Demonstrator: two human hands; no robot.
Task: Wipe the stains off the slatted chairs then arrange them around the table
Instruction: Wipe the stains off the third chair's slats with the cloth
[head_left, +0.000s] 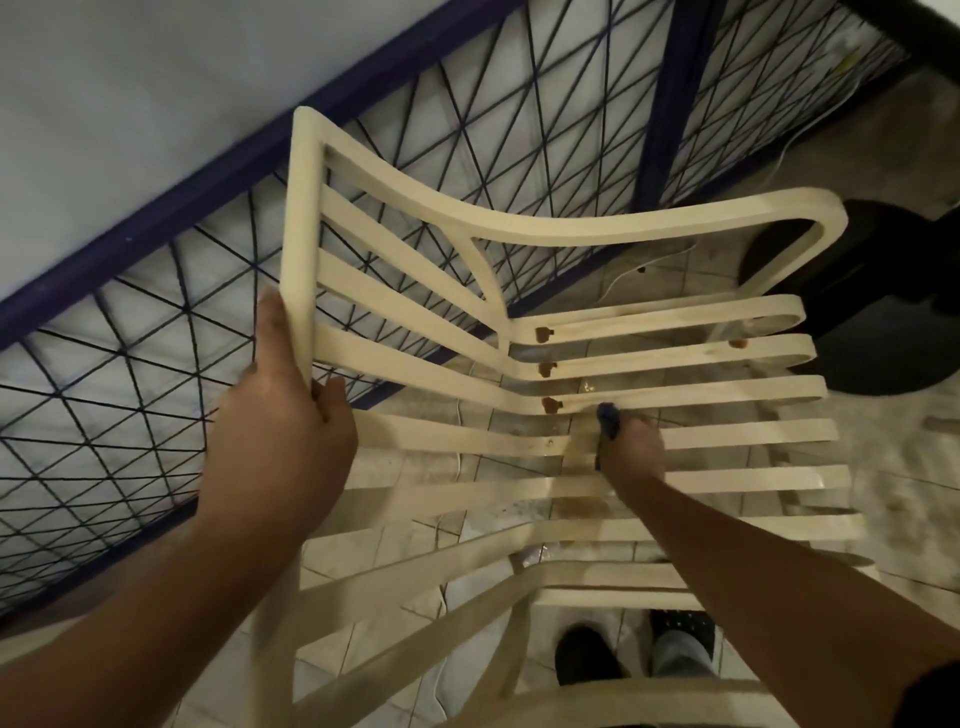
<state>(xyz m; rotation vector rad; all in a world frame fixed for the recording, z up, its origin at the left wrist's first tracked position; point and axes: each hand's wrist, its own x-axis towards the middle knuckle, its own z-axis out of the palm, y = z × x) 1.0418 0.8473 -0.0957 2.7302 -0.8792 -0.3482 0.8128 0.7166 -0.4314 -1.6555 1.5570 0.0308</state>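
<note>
Likely light, stiff, slick chair (571, 228); left hand (280, 415) fingers clamped on its back rail, right hand (634, 449) fingers bunched round cloth (609, 420).

Narrow slots through the slatted chair (727, 388); mesh railing (156, 221) close behind

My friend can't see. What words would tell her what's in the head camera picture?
A person's right hand holds a blue cloth against a cream slatted chair while the left hand grips its backrest frame. Brown stains dot several slats.
</note>
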